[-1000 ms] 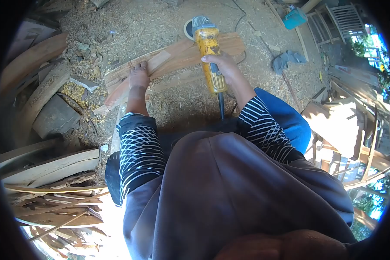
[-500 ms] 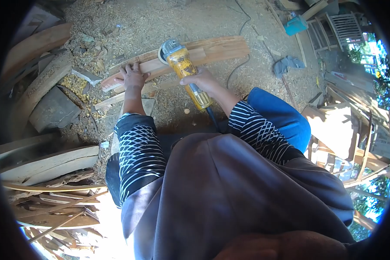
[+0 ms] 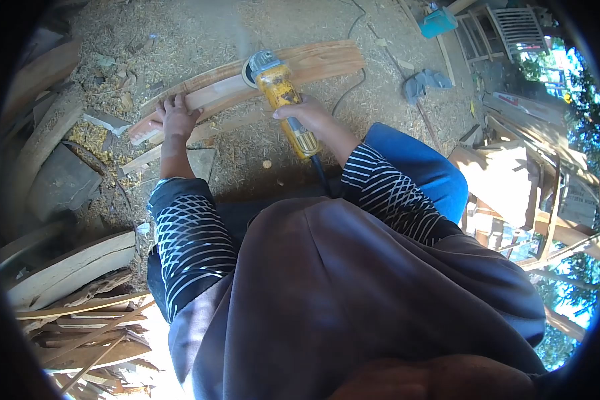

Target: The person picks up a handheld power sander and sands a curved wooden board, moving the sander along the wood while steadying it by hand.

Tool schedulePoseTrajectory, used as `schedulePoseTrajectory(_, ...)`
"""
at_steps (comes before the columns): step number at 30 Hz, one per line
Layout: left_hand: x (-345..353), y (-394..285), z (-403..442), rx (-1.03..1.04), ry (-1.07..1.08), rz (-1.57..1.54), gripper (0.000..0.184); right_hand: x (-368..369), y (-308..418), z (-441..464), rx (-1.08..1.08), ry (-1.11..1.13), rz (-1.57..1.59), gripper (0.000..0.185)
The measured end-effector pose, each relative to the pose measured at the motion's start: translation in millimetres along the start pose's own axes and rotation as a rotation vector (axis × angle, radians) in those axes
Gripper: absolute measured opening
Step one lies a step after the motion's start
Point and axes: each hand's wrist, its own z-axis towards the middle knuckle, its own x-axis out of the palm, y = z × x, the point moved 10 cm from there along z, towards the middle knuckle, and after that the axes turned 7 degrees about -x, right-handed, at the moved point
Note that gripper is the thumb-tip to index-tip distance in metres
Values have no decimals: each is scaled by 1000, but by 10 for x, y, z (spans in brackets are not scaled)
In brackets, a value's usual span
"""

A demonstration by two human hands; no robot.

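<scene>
A long, curved wooden board (image 3: 327, 60) lies across the ground in front of me, with a paler strip along its middle. My left hand (image 3: 178, 120) rests on its left part, fingers spread over the wood. Wrapped around the body of a yellow angle grinder (image 3: 280, 90) is my right hand (image 3: 307, 115). The grinder's disc (image 3: 249, 72) sits at the board's surface near its middle; whether it touches is hard to see. Faint dust shows above the grinder head. A dark cord leaves the tool's rear toward my lap.
Wood shavings cover the ground. Stacked timber offcuts (image 3: 93, 320) and a curved plank (image 3: 73, 267) lie at left. A grey cloth (image 3: 427, 83), a teal dustpan-like item (image 3: 438, 23) and a slatted wooden frame (image 3: 517, 30) are at upper right. A cable (image 3: 353, 87) runs behind the board.
The view has shifted, so the scene sits further left and higher. Along the board, the grinder has moved a little to the right, away from my left hand, which keeps its place on the wood.
</scene>
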Motion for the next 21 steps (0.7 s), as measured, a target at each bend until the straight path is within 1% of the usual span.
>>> schedulePoseTrajectory(3,15,16,13,-13,3,4,71,-272,-21,-36,10,-82,-1,61)
schedulePoseTrajectory(7,-21,-14,-8,-22,1,15,72,-579,-197,36,48,-139,162,57)
schedulePoseTrajectory(11,-3,-58,22,-42,-23,-4,72,-743,-87,-30,53,-202,167,53)
schedulePoseTrajectory(14,-30,-57,-12,-64,-17,14,72,-672,-54,-47,54,-187,173,52)
schedulePoseTrajectory(16,1,-64,1,-50,-4,21,71,-494,36,-6,-42,-136,155,50)
schedulePoseTrajectory(17,-6,-71,-8,-47,-6,24,71,-410,0,16,-43,-137,159,50)
schedulePoseTrajectory(19,-24,-71,-31,-59,1,10,72,-134,-36,83,-77,-47,58,52)
schedulePoseTrajectory(20,-7,-48,-10,-60,-3,10,72,-41,-11,78,-80,-46,58,52)
schedulePoseTrajectory(21,14,-31,5,-49,-3,4,72,112,8,61,-84,19,29,50)
